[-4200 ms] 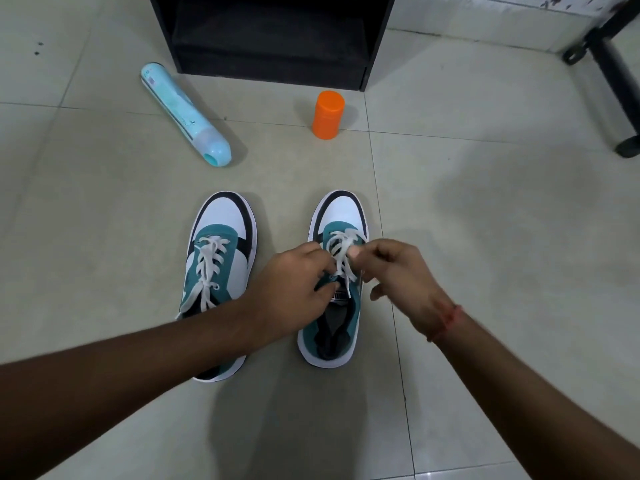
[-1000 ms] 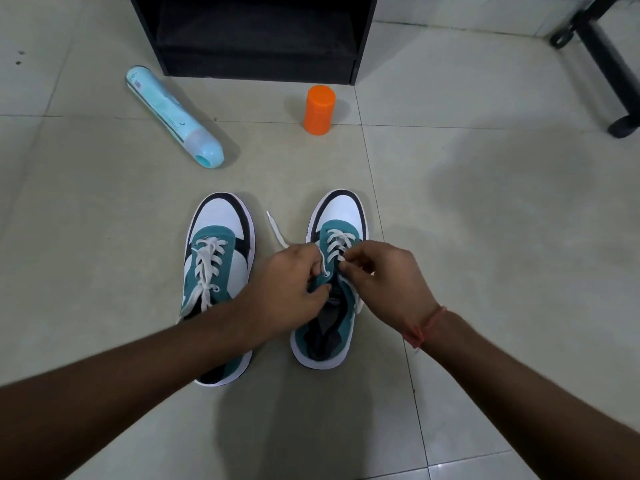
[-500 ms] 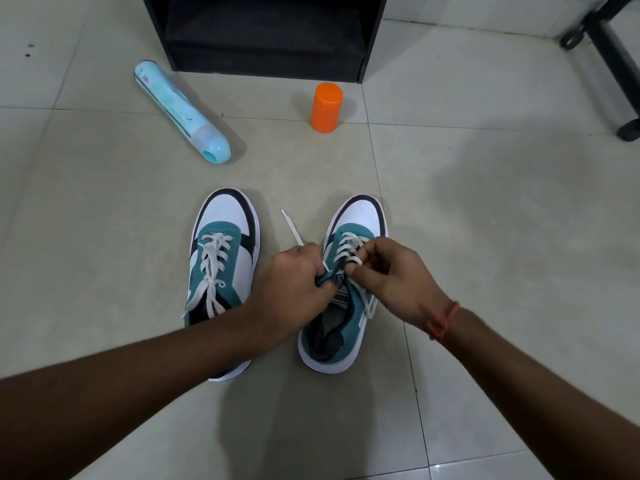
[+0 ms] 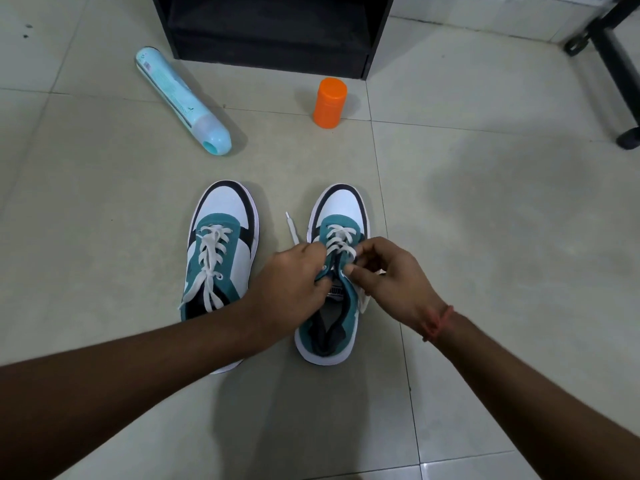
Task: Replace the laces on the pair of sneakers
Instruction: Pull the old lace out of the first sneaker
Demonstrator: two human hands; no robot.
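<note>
Two forearms come in from the near edge, and there's a red thread band [image 4: 439, 323] on the right wrist. Both hands are on the right teal-and-white sneaker [image 4: 334, 289], which sits on the beige tiled floor [image 4: 485, 220] with its long axis running near to far and the white toe cap at the far end.

The left hand [image 4: 294, 282] has its grip curled around the left edge of the shoe's opening. The right hand [image 4: 388, 275] has its grip pinching the white lace [image 4: 341, 242] up by the top eyelets. One loose lace end [image 4: 292, 228] pokes out toward the far left, between the shoes.

The left teal-and-white sneaker [image 4: 221, 251] sits just beside it, same direction, fully laced. So two sneakers in all.

Farther back: one pale blue spray can [image 4: 180, 98] lying on its side at far left, one orange plastic bottle [image 4: 330, 102] standing upright, one black open cabinet [image 4: 273, 26] and a black chair base [image 4: 620, 71] at far right.

Compared with half a second ago the hands are in pretty much the same spot, and the right sneaker now points straighter instead of angling right.
</note>
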